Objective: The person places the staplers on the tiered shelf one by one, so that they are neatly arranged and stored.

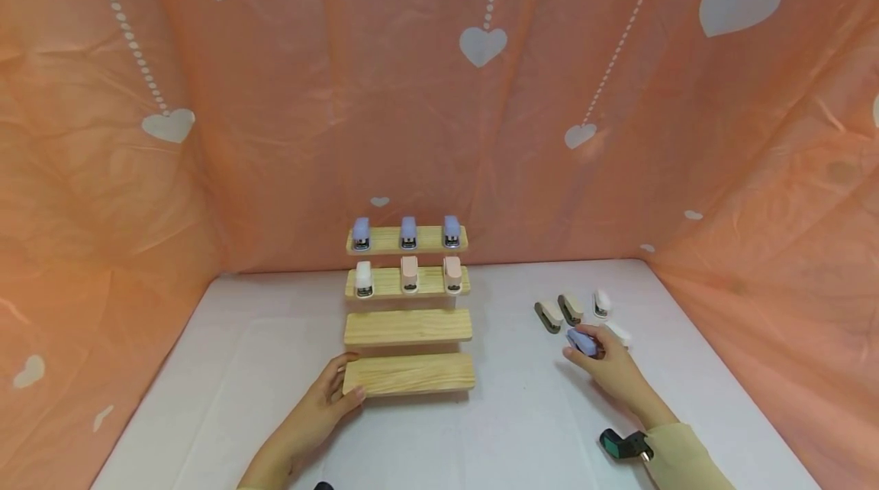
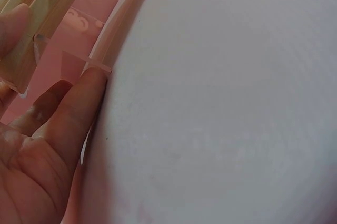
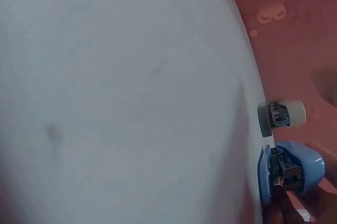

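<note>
A blue mini stapler (image 1: 583, 343) is pinched between the thumb and fingers of my right hand (image 1: 614, 372), at the right side of the table. Its open mouth and metal parts show in the right wrist view. My left hand (image 1: 321, 396) grips the left end of the lowest board of a stepped wooden rack (image 1: 412, 375), thumb on the board's front. In the left wrist view, fingers reach the rack's clear support (image 2: 73, 54). Three lavender staplers (image 1: 408, 232) stand on the top board. One white stapler (image 1: 364, 278) and two peach staplers (image 1: 410, 274) stand on the second.
Beside my right hand lie two beige-and-grey staplers (image 1: 548, 317) and a white stapler (image 1: 601, 304). Another white stapler (image 1: 619, 334) is partly hidden behind that hand. The table has a white cover (image 1: 522, 429). An orange curtain (image 1: 412, 116) with hearts encloses the back and sides.
</note>
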### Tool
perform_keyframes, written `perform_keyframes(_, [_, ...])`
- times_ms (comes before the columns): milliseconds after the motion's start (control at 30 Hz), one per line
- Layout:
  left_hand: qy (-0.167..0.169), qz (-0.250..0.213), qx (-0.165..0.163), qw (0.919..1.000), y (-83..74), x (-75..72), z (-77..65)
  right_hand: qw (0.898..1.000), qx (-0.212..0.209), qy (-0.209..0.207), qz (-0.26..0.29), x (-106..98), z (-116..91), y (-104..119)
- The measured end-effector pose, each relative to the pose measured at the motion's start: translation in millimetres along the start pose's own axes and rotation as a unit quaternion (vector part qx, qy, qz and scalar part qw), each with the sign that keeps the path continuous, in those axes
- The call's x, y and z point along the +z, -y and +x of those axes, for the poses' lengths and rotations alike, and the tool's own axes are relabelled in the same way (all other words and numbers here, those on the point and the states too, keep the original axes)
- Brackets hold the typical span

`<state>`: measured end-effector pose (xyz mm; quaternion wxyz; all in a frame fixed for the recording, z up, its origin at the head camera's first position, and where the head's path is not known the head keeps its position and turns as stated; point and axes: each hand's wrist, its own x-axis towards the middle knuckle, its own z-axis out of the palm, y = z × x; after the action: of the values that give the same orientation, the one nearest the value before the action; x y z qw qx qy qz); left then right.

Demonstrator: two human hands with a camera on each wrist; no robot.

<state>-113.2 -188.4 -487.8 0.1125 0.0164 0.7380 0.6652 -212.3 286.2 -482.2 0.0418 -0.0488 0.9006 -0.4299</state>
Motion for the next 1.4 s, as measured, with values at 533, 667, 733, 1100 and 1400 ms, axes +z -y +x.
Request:
perform_keyframes(533, [0.024, -0.024, 0.006, 0.9994, 1.3, -1.7, -0.1, 0.999, 0.031, 0.021, 0.032, -3.2, -2.7, -4.6])
perform_keyframes(667, [0.023, -0.028, 0.004, 0.9993, 1.4, -1.8, 0.1, 0.999, 0.022, 0.017, 0.038, -2.5, -1.7, -5.6])
perform_keyframes(733, [0.021, -0.028, 0.003, 0.9994, 1.6, -1.8, 0.3, 0.999, 0.017, 0.016, 0.039, -2.3, -1.3, -5.9])
perform_keyframes(1100, [0.013, -0.023, 0.005, 0.9997, 4.8, -1.1, 1.5, 0.999, 0.022, -0.012, 0.035, 2.4, -2.1, -5.4])
perform_keyframes(1400, [0.007, -0.025, 0.005, 0.9997, 3.9, -0.7, 1.4, 0.996, -0.053, -0.069, 0.032, 5.9, -8.0, 24.1])
